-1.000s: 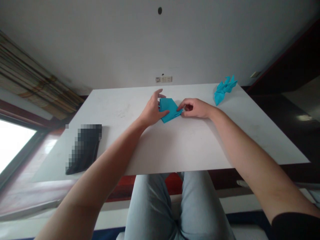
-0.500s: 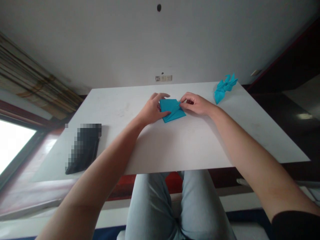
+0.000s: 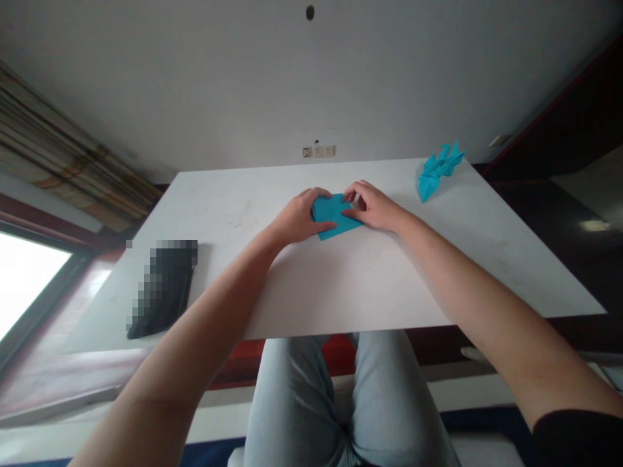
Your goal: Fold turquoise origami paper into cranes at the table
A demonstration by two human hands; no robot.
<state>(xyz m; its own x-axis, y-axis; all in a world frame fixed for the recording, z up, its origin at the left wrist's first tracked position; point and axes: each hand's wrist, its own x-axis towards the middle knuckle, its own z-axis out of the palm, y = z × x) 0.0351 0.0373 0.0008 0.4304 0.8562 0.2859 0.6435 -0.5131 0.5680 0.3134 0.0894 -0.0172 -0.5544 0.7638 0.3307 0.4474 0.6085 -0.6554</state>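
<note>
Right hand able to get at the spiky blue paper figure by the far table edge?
Probably yes. The right hand is at the folded blue paper, and only the white table top lies between it and the blue paper figure.

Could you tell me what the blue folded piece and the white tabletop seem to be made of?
The blue folded piece looks like matte paper, with crisp creases and thin edges. The white tabletop looks like smooth painted or laminated board; its core is hidden.

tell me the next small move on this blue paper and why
Probably run the right hand along the fold: the left hand seems to pin the blue paper, so the crease could likely be pressed without sliding.
</note>
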